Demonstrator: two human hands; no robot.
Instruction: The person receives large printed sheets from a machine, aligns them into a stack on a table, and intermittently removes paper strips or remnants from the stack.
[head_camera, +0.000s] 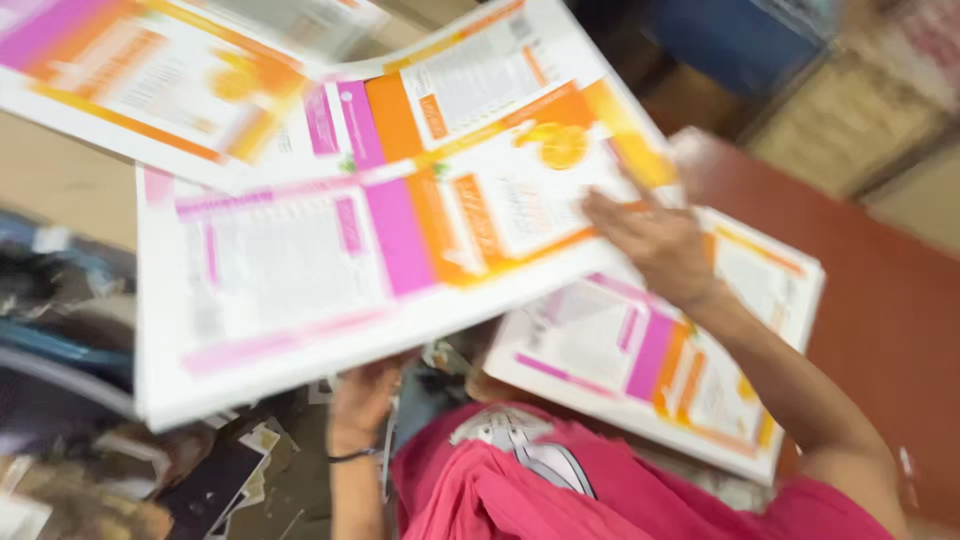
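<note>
Pressing down flat with its fingers spread, the right hand (655, 240) is lying on the top of a big printed sheet (330, 260), close to that sheet's right edge, where an orange fruit picture is showing. The left hand (365, 395) is coming up from below and is gripping the near edge of the same sheet; its fingers are hidden under the paper, so I cannot tell how they are curled, only that they are holding the sheet up from beneath. A thin dark band (355, 456) is sitting around that wrist.

The sheet itself is white with pink, magenta and orange blocks and columns of fine print too blurred to make out. It is tilting, its left part hanging over the clutter (110, 460) of scraps and dark offcuts lying below.

Counting the printed sheets in sight, I am seeing three places where they are lying: the one being held, a second one (150, 70) overlapping it at the upper left, and a stack (690, 370) of the same print resting under the right forearm, its edges showing several layers that I cannot number.

That stack is resting on a reddish-brown table (880, 300). The person is wearing a pink garment (560, 500), which is filling the bottom of the view.
</note>
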